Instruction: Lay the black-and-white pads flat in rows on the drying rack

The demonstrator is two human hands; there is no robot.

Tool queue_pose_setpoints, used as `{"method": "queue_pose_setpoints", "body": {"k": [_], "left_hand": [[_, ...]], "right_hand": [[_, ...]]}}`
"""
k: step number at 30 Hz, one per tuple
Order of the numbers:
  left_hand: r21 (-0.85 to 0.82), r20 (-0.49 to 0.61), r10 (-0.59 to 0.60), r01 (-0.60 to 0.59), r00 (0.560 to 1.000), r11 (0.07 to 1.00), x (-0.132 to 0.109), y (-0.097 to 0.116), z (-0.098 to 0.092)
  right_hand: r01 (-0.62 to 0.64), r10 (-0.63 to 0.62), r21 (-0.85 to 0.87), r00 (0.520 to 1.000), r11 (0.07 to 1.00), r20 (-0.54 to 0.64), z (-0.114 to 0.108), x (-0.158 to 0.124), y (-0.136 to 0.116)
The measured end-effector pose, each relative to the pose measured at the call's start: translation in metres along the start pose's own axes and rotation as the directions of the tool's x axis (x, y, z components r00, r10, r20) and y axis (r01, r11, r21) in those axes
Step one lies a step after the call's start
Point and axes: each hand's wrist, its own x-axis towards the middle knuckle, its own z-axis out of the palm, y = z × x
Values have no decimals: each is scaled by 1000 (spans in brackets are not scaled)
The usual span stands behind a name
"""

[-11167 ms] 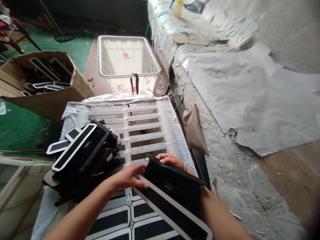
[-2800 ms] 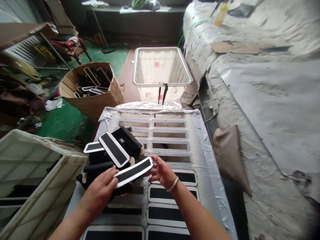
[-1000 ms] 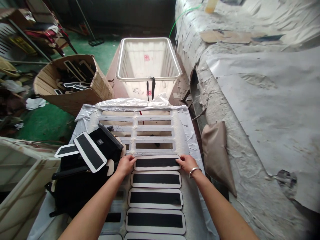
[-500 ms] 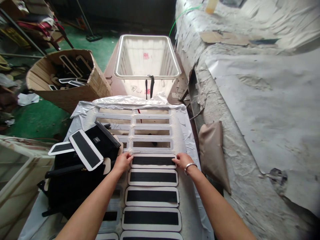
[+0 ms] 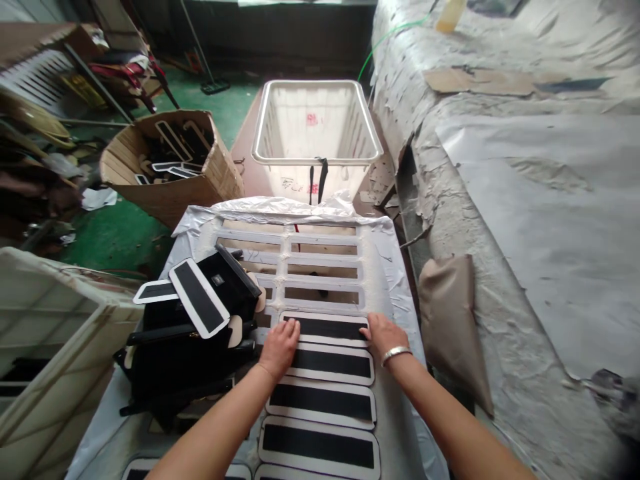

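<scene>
Panel (image 5: 333, 327) is lying at twelve o'clock in the row (image 5: 323, 402), left hand (image 5: 280, 347) touching its nine-o'clock end, right hand (image 5: 387, 335) its three-o'clock; either grip's closure is unclear. Pressing evenly is likely serving best.

I read this as a workshop, production type. Landmark: white bin (image 5: 317, 161). Nearer me than the bin: a slotted counter (image 5: 385, 267) with plastic sheeting round its edges, carrying near-identical white-bordered black panels (image 5: 320, 403) in a row, batch style. Left of the bin: open cardboard box (image 5: 170, 190) holding more white-bordered pieces, on green floor (image 5: 227, 110) with a white scrap (image 5: 99, 199) lying about. Right of the bin: long counter (image 5: 480, 260), covering stained and crusty, torn in spots. Far right of the bin: bottle (image 5: 450, 17) of yellowish liquid, thin green line (image 5: 395, 30) nearby.
</scene>
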Motion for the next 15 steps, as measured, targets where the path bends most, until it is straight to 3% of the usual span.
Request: {"method": "queue_pose_setpoints", "body": {"k": [1,3,6,9,12,15], "left_hand": [[36,8,40,-40,999,999,-6,3,6],[133,12,95,-96,995,987,-14,6,16],[187,-3,92,-90,996,978,-19,3,23],[168,32,67,-71,997,983,-22,1,21],[126,101,48,-60,994,990,-26,6,12],[20,157,46,-50,987,999,-30,11,-6]], "right_hand": [[68,-69,-35,997,997,-30,6,-8,0],[268,-304,-226,942,936,-140,23,-22,2],[255,-370,-375,887,891,-275,55,-38,7],[214,-365,-383,849,899,-383,75,-44,9],[185,-356,-408,845,894,-398,71,-42,3],[146,-298,-429,902,891,-313,47,-37,-21]]}}
